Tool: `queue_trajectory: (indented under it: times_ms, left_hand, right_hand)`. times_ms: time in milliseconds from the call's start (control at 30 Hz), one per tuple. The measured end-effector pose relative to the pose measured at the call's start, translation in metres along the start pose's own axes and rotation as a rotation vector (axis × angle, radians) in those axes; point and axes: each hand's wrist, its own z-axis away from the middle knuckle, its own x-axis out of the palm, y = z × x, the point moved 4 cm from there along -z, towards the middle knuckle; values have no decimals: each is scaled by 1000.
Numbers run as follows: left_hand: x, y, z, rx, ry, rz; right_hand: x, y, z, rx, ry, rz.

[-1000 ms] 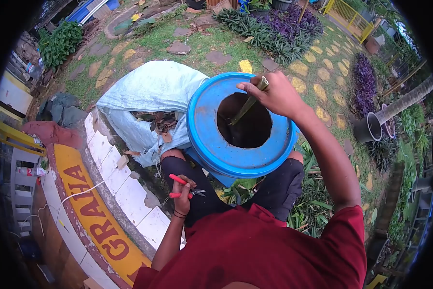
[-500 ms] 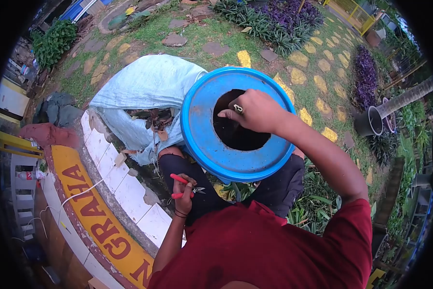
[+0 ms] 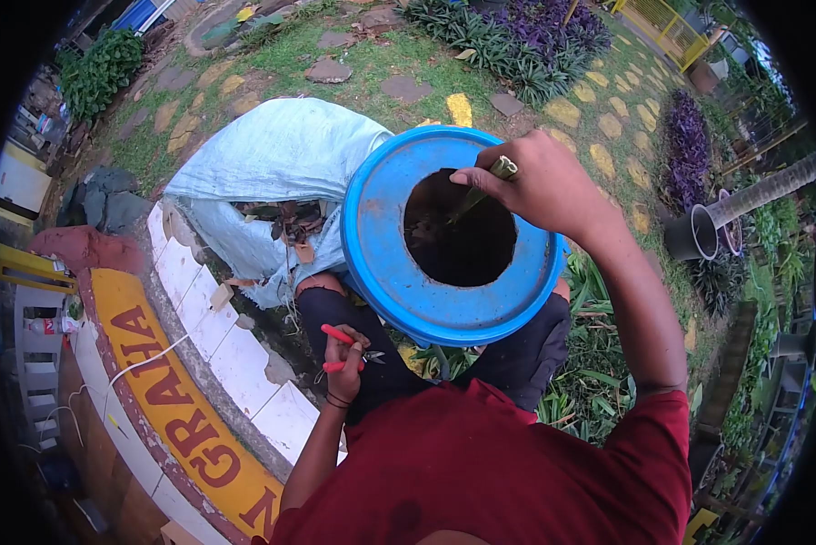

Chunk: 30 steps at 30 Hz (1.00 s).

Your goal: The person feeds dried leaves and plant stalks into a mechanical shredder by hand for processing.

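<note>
My right hand (image 3: pixel 553 186) is closed around a green plant stem (image 3: pixel 504 167) above the right side of the blue barrel (image 3: pixel 381 272). The stem's cut end points up past my fingers, and its lower part slants down into the dark round opening in the barrel's lid. What lies deeper inside is too dark to make out. Over my left thigh, my left hand (image 3: pixel 344 374) grips pruning shears (image 3: pixel 339 335) with red handles, their short metal blades pointing right. The barrel stands between my knees.
A pale woven sack (image 3: pixel 281 145) with dry leaves (image 3: pixel 301 232) in its mouth leans against the barrel's left. White tiles (image 3: pixel 210 322) and a yellow lettered border (image 3: pixel 167 372) curve along the left. Cut leaves (image 3: pixel 590 381) lie at the right. Yellow stepping stones (image 3: pixel 460 110) cross the grass.
My right hand has risen from the barrel's opening and moved right, drawing the stem partly out. My left hand with the shears has stayed nearly still.
</note>
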Motion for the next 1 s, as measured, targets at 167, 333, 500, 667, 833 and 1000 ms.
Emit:
queue_trajectory:
  times_ms: [167, 333, 500, 667, 833, 1000]
  left_hand:
    - [0, -3, 1, 20, 28, 10]
    - [0, -1, 3, 20, -2, 16]
    - [1, 1, 4, 21, 13, -35]
    - [0, -3, 3, 38, 5, -26]
    - [3, -1, 4, 58, -5, -46]
    - [3, 0, 6, 31, 11, -57]
  right_hand:
    - [10, -6, -3, 41, -76, 18]
    - [41, -9, -9, -28, -93, -32]
    - [69, -5, -8, -63, -136, 46]
    - [119, 8, -8, -143, -221, 40]
    - [160, 27, 1, -190, -523, 184]
    - [88, 17, -15, -127, -376, 183]
